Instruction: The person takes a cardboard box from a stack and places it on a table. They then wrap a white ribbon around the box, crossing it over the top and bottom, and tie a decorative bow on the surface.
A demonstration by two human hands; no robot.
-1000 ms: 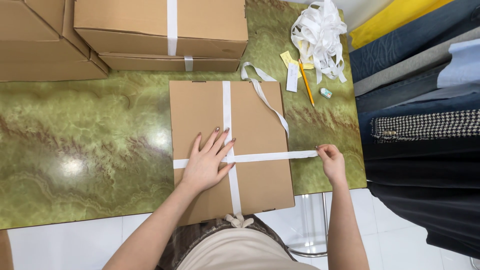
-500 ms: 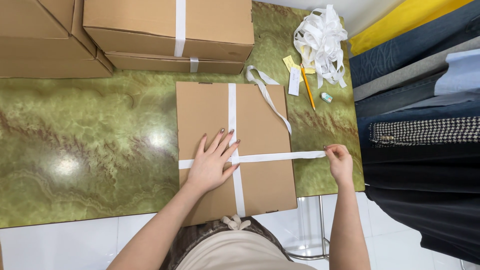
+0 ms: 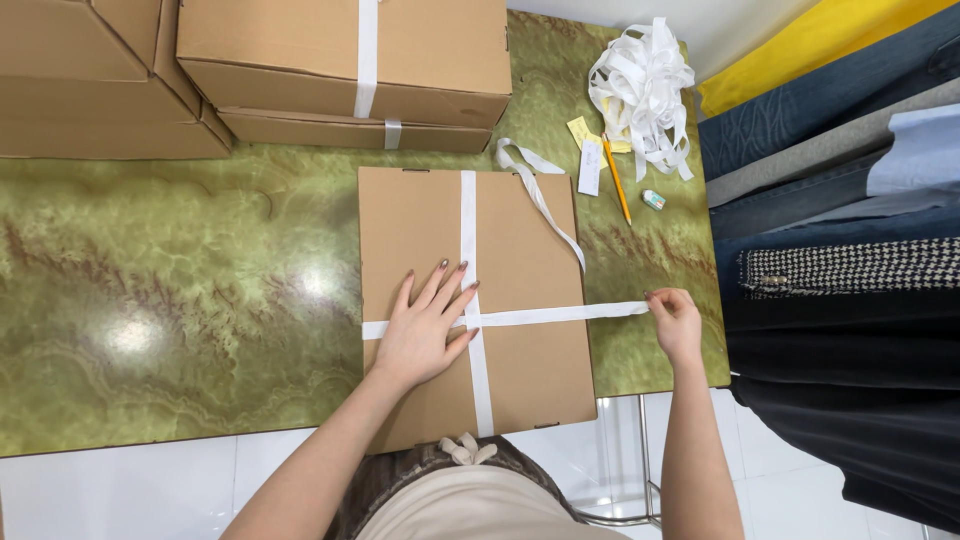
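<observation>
Progress: lengthwise ribbon (image 3: 467,230) lies across flat box (image 3: 520,260) | left hand (image 3: 425,335) flat, grip apart, pressing crossing | right hand (image 3: 675,322) grip pinched on cross ribbon (image 3: 560,315), taut | knot not yet made

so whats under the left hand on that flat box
The left hand lies flat on the flat cardboard box, pressing where the white ribbon crosses. The crossing itself is partly covered by the fingers. The right hand pinches the ribbon's end.

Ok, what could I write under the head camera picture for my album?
Left hand presses flat brown cardboard box; right hand pulls white ribbon sideways.
</observation>
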